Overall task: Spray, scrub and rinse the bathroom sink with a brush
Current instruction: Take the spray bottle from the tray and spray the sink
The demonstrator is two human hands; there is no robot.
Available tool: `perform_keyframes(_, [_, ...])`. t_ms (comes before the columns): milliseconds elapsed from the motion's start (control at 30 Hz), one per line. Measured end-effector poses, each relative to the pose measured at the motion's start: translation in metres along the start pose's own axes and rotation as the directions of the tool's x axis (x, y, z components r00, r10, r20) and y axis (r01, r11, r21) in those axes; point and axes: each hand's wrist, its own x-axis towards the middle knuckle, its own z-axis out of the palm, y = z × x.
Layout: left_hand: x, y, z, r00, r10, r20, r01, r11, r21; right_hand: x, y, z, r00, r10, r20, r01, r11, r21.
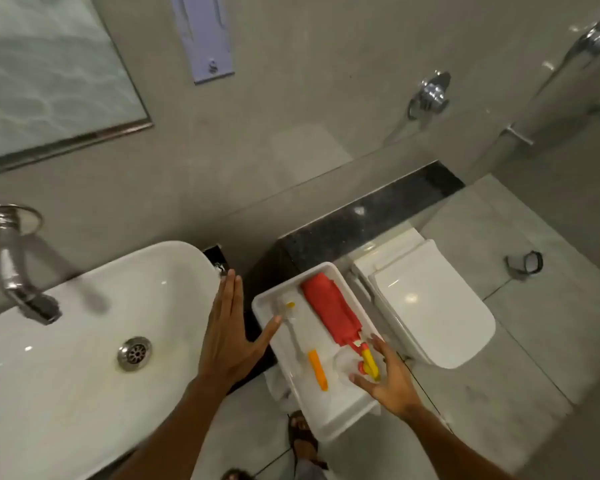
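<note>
A white sink (66, 375) with a metal drain (134, 353) fills the lower left, and a chrome tap (18, 278) hangs over it. To its right stands a white tray (267, 303) holding a red spray bottle (329, 313) with a yellow trigger, and a brush (293, 330) with a clear shaft and an orange handle (317, 368). My left hand (231, 327) hovers flat with fingers apart between sink and tray, thumb near the brush head. My right hand (385, 375) is spread over the tray's near right corner, fingers just by the bottle's trigger, holding nothing.
A white toilet (433, 306) with its lid down stands right of the tray. A black granite ledge (368, 209) runs along the grey wall behind. A mirror (45, 74) hangs upper left, chrome wall fittings (430, 91) upper right. My sandalled foot (303, 434) is on the grey tiled floor.
</note>
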Motion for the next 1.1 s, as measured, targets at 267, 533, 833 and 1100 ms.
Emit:
perform_keyframes(267, [-0.004, 0.0, 0.017, 1.0, -0.005, 0.013, 0.003, 0.984, 0.177, -0.006, 0.064, 0.061, 0.949, 0.23, -0.216, -0.181, 0.957, 0.226])
perform_keyframes(533, [-0.002, 0.003, 0.016, 1.0, -0.023, 0.02, 0.018, 0.974, 0.226, 0.062, 0.049, 0.072, 0.955, 0.115, -0.272, -0.013, 0.937, 0.35])
perform_keyframes(833, [-0.002, -0.004, 0.023, 1.0, 0.001, 0.017, -0.006, 0.948, 0.319, 0.077, 0.02, 0.085, 0.961, 0.022, -0.276, 0.06, 0.957, 0.284])
perform_keyframes(1100, [-0.002, -0.004, 0.022, 0.999, 0.033, -0.014, -0.03, 0.981, 0.193, 0.062, -0.046, 0.082, 0.96, -0.063, -0.274, 0.173, 0.9, 0.401])
